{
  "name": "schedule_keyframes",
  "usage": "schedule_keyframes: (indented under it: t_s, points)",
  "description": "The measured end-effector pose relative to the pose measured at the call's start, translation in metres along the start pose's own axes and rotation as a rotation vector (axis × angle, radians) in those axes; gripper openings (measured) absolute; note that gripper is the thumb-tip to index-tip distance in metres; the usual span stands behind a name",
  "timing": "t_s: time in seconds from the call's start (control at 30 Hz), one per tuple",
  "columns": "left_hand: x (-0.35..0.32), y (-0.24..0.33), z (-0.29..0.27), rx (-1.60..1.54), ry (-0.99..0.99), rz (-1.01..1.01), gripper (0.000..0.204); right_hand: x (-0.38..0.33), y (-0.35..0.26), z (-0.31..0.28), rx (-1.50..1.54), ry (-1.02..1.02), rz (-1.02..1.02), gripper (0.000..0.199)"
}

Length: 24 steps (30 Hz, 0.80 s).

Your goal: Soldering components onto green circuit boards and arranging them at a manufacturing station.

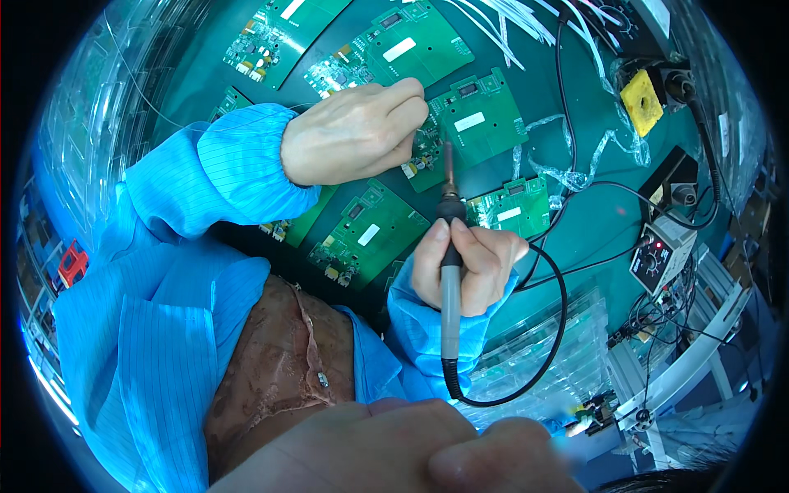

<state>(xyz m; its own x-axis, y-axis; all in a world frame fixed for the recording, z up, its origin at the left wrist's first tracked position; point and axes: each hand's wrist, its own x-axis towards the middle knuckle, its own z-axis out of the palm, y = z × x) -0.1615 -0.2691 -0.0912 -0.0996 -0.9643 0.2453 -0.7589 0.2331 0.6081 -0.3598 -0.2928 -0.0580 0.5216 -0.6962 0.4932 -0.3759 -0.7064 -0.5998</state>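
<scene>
My right hand (470, 267) grips a soldering iron (450, 316) like a pen, its handle grey and black. The iron's tip points away from me, over the lower left part of a green circuit board (493, 148) with a white label. My left hand (357, 135) is closed in a pinch at that board's left edge, above its small components. A thin solder wire (156, 112) runs in from the left to this hand. Its fingertips are partly hidden behind the knuckles, and whether the tip touches the board I cannot tell.
Several more circuit boards (374, 234) lie around on the green mat. White cables (518, 20) are bunched at the far edge. To the right stand a yellow sponge (642, 103), a control box (660, 253) with a red light, and tangled black cords. Clear plastic trays (542, 353) sit at the near right.
</scene>
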Motion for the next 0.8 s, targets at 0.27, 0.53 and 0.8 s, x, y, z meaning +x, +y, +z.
schedule_keyframes:
  t_s: [0.27, 0.53, 0.8]
  points:
    - [-0.005, 0.038, -0.036, -0.122, -0.059, 0.088, 0.022, 0.001, 0.005, -0.009, -0.067, 0.131, -0.057, 0.041]
    - [-0.005, 0.058, -0.029, -0.316, -0.073, 0.171, 0.020, -0.004, -0.013, -0.013, 0.221, 0.028, 0.129, 0.038]
    - [0.001, 0.057, -0.041, -0.269, 0.027, 0.143, 0.014, 0.003, -0.024, -0.015, 0.151, 0.180, 0.184, 0.036]
